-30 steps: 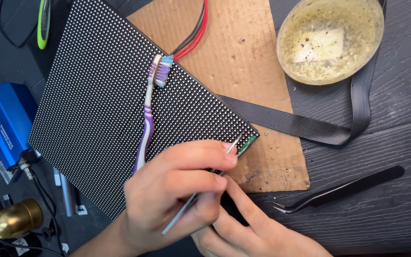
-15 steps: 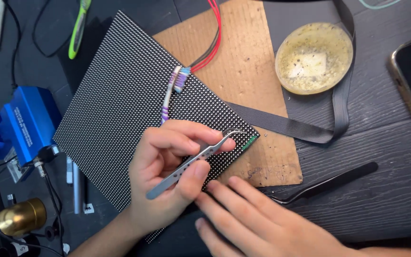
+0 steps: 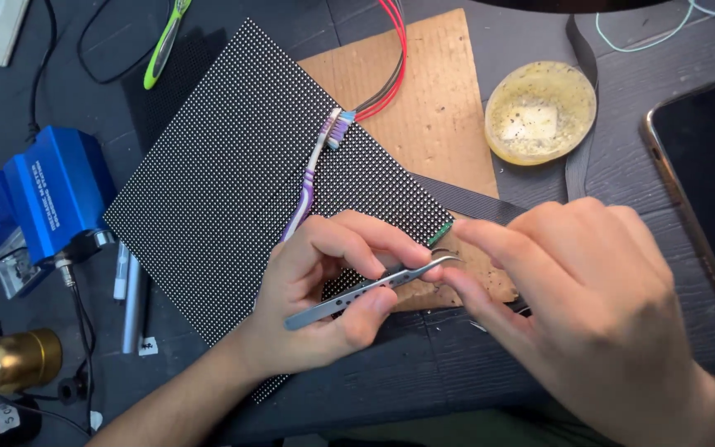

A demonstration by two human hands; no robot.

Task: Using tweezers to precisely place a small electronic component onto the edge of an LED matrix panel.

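Observation:
My left hand (image 3: 324,290) holds silver curved tweezers (image 3: 370,285), their tip at the lower right corner of a black dotted LED panel (image 3: 233,165). My right hand (image 3: 589,306) hovers just right of the tweezer tip, index finger and thumb pinched close to it; I cannot tell whether they hold anything. A white and purple toothbrush (image 3: 312,178) lies on the panel. The panel rests partly on a brown cardboard sheet (image 3: 432,108).
Red and black wires (image 3: 386,74) run from the panel's top edge. A round yellowish dish (image 3: 539,112) and a dark phone (image 3: 705,174) sit at right. A blue box (image 3: 55,199), a brass holder (image 3: 14,360) and a green-handled tool (image 3: 163,45) lie at left.
My right hand has risen from below the left hand up to the tweezer tip. The view has pulled back, showing more of the bench.

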